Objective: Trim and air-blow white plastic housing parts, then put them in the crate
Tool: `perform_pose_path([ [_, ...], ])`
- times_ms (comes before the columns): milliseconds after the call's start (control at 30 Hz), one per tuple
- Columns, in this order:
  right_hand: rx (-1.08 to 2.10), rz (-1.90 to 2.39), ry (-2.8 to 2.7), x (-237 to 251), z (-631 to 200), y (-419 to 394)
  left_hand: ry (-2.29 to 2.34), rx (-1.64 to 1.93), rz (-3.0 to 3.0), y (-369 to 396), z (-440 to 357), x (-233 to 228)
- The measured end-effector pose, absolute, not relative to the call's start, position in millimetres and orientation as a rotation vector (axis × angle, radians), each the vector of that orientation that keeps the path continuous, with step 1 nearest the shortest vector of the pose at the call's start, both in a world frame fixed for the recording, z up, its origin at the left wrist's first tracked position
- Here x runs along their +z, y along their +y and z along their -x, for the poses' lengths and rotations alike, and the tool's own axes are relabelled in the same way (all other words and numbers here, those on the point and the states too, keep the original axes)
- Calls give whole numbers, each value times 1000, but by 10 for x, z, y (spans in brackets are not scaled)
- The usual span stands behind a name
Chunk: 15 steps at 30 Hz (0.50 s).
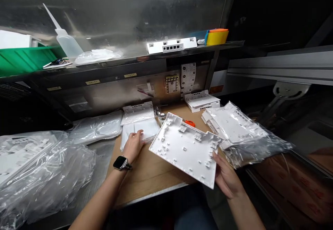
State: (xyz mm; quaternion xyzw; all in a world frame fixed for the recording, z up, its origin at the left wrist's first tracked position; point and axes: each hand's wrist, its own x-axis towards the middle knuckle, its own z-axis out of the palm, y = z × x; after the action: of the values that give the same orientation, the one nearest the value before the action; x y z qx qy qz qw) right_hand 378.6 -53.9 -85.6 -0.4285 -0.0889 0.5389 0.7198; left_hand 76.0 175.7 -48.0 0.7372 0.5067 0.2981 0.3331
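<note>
My right hand (226, 174) grips a white plastic housing panel (186, 148) by its right edge. The panel is tilted above the brown board, its inner side with clips and small posts facing me. My left hand (134, 145), with a watch on the wrist, rests its fingertips on a stack of clear plastic bags (149, 127); the fingers look slightly apart. Behind that stack lies another white housing panel (137, 112) with a row of port openings. An orange-handled tool (189, 122) is partly hidden behind the held panel.
Bagged white panels (234, 122) lie at the right, and more in plastic (47, 160) at the left. Further white housings (201, 100) sit at the back. The shelf carries a squeeze bottle (68, 42), a green bin (26, 60) and yellow tape (217, 37).
</note>
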Motion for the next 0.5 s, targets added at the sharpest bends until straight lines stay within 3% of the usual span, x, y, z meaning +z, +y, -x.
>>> perform_pose_path([
  [233, 1060, 987, -165, -764, -3824, -652, 1448, 754, -1991, 2029, -596, -485],
  [500, 1073, 994, -152, -854, -3799, -639, 1284, 642, -1602, 2470, -383, -432],
])
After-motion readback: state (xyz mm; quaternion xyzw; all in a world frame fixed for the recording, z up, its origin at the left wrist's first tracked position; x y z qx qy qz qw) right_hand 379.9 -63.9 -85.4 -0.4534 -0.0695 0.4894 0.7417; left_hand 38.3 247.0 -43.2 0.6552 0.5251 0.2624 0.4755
